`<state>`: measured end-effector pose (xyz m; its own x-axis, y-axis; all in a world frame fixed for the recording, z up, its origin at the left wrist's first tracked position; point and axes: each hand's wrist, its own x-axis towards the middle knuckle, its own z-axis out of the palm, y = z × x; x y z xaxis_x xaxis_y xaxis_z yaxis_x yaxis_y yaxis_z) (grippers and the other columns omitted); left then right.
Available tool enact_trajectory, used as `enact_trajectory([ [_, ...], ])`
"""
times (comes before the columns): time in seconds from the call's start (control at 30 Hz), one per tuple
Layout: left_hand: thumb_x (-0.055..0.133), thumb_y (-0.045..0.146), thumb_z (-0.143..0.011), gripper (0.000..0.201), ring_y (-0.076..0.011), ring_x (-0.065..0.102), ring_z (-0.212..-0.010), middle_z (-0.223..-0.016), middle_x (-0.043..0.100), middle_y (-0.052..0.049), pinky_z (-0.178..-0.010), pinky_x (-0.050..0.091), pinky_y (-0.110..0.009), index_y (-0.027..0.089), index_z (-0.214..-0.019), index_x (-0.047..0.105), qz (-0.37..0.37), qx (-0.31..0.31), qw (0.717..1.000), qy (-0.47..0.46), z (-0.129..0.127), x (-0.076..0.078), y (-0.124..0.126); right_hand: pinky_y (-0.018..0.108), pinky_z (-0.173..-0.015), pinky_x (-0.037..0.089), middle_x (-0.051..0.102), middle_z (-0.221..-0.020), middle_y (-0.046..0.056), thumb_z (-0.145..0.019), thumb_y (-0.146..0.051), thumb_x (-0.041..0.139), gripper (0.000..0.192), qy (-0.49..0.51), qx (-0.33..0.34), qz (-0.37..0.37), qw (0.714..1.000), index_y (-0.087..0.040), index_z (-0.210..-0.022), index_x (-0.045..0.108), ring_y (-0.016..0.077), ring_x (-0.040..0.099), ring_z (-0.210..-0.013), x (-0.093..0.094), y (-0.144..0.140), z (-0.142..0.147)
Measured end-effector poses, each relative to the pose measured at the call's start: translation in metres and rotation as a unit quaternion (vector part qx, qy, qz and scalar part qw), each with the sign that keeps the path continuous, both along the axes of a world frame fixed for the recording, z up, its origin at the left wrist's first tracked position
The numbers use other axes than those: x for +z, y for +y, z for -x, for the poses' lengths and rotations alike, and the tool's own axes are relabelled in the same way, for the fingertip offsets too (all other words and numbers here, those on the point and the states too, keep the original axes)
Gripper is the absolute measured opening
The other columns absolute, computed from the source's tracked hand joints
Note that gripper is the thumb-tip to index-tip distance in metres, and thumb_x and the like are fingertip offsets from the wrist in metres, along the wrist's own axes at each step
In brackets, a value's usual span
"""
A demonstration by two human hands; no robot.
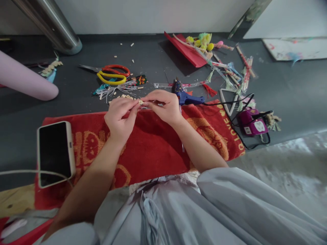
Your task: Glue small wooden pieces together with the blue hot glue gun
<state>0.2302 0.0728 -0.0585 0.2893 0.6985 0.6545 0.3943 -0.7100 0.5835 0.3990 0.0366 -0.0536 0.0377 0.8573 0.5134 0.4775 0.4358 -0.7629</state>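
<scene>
Head view looks down at a dark grey floor (76, 98) that meets a pale wall at the top. A shiny metal pole (51, 23) leans up in the top left corner, and a smooth pink tube (25, 80) lies on its side near it. A soft red towel (153, 146) with orange pictures is spread flat in front of the person. Both hands meet over its far edge. The left hand (119, 119) and the right hand (165, 105) each pinch a small pale bead piece (140, 101) between finger and thumb, so it sits right between the two hands, just above the towel. It is too small to tell its shape. A phone (55, 153) with a black screen and a white cord lies on the left end of the towel. Scissors (112, 74) with red and yellow handles lie on the floor behind the hands, beside thin white strings. A blue glue gun (185, 95) rests near the right hand. A purple plug box (251, 124) with black wire sits to the right. Fluffy pom-poms (201, 41) and a red folded paper (186, 49) lie farther back.
</scene>
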Motion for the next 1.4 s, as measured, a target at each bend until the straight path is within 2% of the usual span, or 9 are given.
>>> enact_trajectory([
  [0.17,0.064,0.026,-0.086,0.010,-0.0169,0.069,-0.083,-0.085,0.075,-0.001,-0.082,0.054,-0.036,0.025,-0.092,0.072,-0.080,-0.023,0.996,-0.043,-0.0005,0.0011,-0.0007,0.026,-0.076,0.052,0.073,-0.086,0.002,-0.091,-0.036,0.060,0.022,-0.020,0.001,-0.058,0.998,-0.020,-0.090,0.075,0.0119,0.066,-0.081,0.0000,-0.0005,0.0002],
  [0.33,0.068,0.014,-0.081,0.013,-0.0166,0.070,-0.081,-0.082,0.075,-0.002,-0.077,0.056,-0.032,0.022,-0.089,0.072,-0.150,-0.048,0.984,-0.078,-0.0014,0.0020,0.0003,0.024,-0.074,0.053,0.073,-0.084,0.002,-0.092,-0.027,0.058,0.019,-0.041,0.000,-0.096,0.994,-0.018,-0.089,0.074,0.0107,0.067,-0.080,-0.0004,-0.0007,0.0008],
  [0.47,0.065,0.018,-0.083,0.010,-0.0167,0.069,-0.081,-0.081,0.075,-0.001,-0.077,0.055,-0.033,0.023,-0.088,0.073,-0.145,-0.029,0.988,-0.054,-0.0005,-0.0004,0.0003,0.023,-0.075,0.053,0.072,-0.084,0.002,-0.093,-0.028,0.056,0.021,-0.055,0.000,-0.099,0.994,-0.018,-0.088,0.073,0.0103,0.067,-0.079,-0.0008,-0.0005,0.0015],
  [0.7,0.067,0.021,-0.083,0.007,-0.0170,0.069,-0.082,-0.082,0.075,-0.001,-0.078,0.054,-0.035,0.023,-0.088,0.072,-0.138,-0.034,0.988,-0.053,0.0007,-0.0048,0.0000,0.023,-0.072,0.054,0.072,-0.084,0.002,-0.095,-0.027,0.052,0.024,-0.080,0.001,-0.111,0.991,-0.019,-0.087,0.073,0.0101,0.067,-0.079,-0.0010,-0.0007,0.0008],
  [0.87,0.068,0.018,-0.082,0.010,-0.0169,0.070,-0.081,-0.082,0.075,-0.001,-0.077,0.055,-0.033,0.022,-0.090,0.072,-0.163,-0.045,0.983,-0.074,-0.0008,-0.0033,0.0009,0.023,-0.072,0.054,0.072,-0.082,0.002,-0.095,-0.027,0.053,0.023,-0.074,0.010,-0.129,0.989,-0.018,-0.087,0.073,0.0098,0.067,-0.079,-0.0015,0.0002,0.0007],
  [1.0,0.067,0.021,-0.084,0.010,-0.0163,0.070,-0.081,-0.084,0.075,-0.001,-0.078,0.054,-0.033,0.024,-0.092,0.072,-0.136,-0.039,0.986,-0.087,-0.0016,-0.0031,0.0031,0.023,-0.073,0.054,0.072,-0.084,0.002,-0.095,-0.034,0.053,0.025,-0.084,-0.009,-0.104,0.991,-0.019,-0.092,0.072,0.0096,0.067,-0.079,-0.0002,-0.0001,0.0019],
  [1.13,0.067,0.026,-0.085,0.010,-0.0162,0.069,-0.081,-0.085,0.075,0.000,-0.080,0.053,-0.035,0.027,-0.093,0.072,-0.099,-0.033,0.990,-0.094,-0.0009,-0.0048,0.0041,0.022,-0.069,0.055,0.073,-0.088,0.002,-0.092,-0.041,0.058,0.026,-0.072,-0.001,-0.091,0.993,-0.019,-0.096,0.072,0.0095,0.066,-0.078,0.0028,-0.0023,0.0030],
  [1.23,0.068,0.028,-0.085,0.009,-0.0166,0.069,-0.081,-0.083,0.074,0.000,-0.080,0.053,-0.036,0.027,-0.092,0.073,-0.086,-0.048,0.990,-0.097,-0.0007,-0.0044,0.0037,0.023,-0.071,0.055,0.073,-0.086,0.002,-0.092,-0.043,0.058,0.028,-0.067,-0.006,-0.084,0.994,-0.019,-0.093,0.072,0.0100,0.066,-0.079,0.0047,-0.0035,0.0029],
  [1.4,0.070,0.020,-0.082,0.015,-0.0164,0.069,-0.080,-0.084,0.075,0.000,-0.076,0.055,-0.035,0.027,-0.095,0.073,-0.117,-0.088,0.982,-0.121,-0.0019,-0.0010,0.0025,0.025,-0.073,0.055,0.072,-0.084,0.002,-0.093,-0.041,0.057,0.026,-0.065,-0.007,-0.110,0.992,-0.019,-0.091,0.070,0.0105,0.066,-0.079,0.0058,-0.0041,0.0026],
])
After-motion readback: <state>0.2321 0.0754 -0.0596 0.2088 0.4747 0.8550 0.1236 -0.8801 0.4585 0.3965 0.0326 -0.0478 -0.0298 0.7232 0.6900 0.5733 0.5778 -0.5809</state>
